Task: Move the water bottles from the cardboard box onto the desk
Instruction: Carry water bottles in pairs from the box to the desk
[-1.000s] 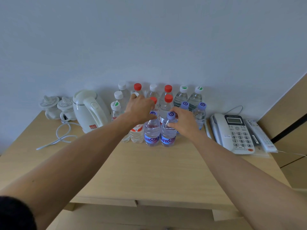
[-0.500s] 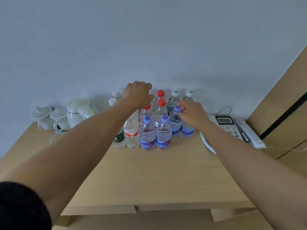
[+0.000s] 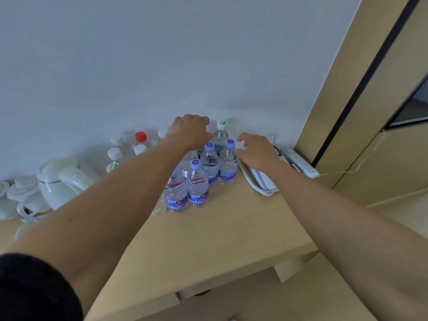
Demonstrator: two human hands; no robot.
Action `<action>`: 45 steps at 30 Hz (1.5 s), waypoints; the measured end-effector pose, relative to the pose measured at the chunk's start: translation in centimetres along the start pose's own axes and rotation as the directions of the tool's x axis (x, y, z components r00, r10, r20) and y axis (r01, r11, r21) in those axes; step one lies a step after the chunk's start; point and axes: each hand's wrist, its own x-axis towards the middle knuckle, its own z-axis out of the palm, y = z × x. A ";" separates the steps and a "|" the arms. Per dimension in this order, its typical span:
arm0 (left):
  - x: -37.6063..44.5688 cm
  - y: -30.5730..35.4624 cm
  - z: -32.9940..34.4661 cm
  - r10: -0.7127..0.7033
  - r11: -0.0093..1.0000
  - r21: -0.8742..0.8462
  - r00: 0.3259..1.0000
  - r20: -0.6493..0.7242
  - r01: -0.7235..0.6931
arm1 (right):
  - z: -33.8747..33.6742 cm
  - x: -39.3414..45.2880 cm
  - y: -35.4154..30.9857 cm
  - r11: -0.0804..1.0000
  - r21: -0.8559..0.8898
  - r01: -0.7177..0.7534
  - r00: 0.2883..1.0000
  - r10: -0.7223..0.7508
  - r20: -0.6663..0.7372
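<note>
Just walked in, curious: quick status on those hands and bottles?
Left hand curled over back-row bottles, grip hidden. Right hand open beside purple-capped bottles, all upright on desk. Phone close right.

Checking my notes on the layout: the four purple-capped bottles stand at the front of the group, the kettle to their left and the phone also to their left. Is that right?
Not quite. The head view shows the four purple-capped bottles in front and the kettle to their left, but the phone lies to their right, partly under the right hand.

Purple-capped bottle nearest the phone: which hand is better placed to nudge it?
Right. The right hand hovers open just beside that bottle, over the phone. The left hand is farther back, above the rear bottles.
</note>
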 end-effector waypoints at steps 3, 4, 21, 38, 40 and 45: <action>0.4 1.8 0.5 0.045 0.999 -0.002 0.999 0.020 -0.045 | -0.7 -1.5 1.1 0.999 -0.008 -0.050 0.999 0.050 -0.015; 0.6 2.6 0.8 0.068 0.998 -0.004 0.997 0.021 -0.068 | -0.9 -2.0 1.5 0.997 -0.018 -0.073 0.997 0.073 -0.015; 0.7 20.5 4.1 0.407 0.907 -0.133 0.913 0.029 -0.400 | -7.8 -15.2 14.3 0.872 -0.069 -0.485 0.870 0.472 -0.140; -8.9 54.7 8.3 0.749 0.663 -0.168 0.641 0.169 -0.730 | -15.5 -41.2 34.4 0.566 -0.075 -0.821 0.570 0.808 -0.148; -10.5 59.0 8.9 0.781 0.625 -0.192 0.602 0.166 -0.757 | -15.9 -45.2 36.9 0.500 -0.071 -0.863 0.505 0.851 -0.143; -14.2 68.5 9.2 0.846 0.529 -0.171 0.500 0.186 -0.831 | -17.5 -53.1 41.2 0.351 -0.032 -0.936 0.351 0.925 -0.145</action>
